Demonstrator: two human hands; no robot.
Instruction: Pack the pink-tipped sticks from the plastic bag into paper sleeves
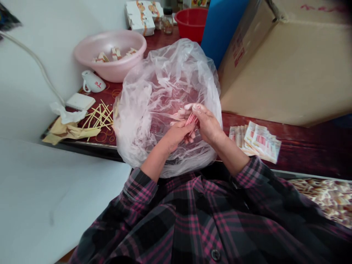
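Above an opened clear plastic bag (134, 110), both hands meet around a small bundle of thin pink sticks (191, 120). My left hand (178, 132) is closed on the lower part of the bundle, thumb on top. Against its upper end lies my right hand (206, 123), fingers curled round the sticks. What the sticks are exactly is too small to tell. More pinkish content shows through the bag, blurred by the folds of plastic.
Left of the bag lie loose yellow sticks (100, 115), a tipped white mug (92, 82) and a pink basin (110, 69) holding small bundles. Flat printed packets (262, 141) lie to the right, before a large cardboard box (288, 66). A red basin (191, 24) stands behind.
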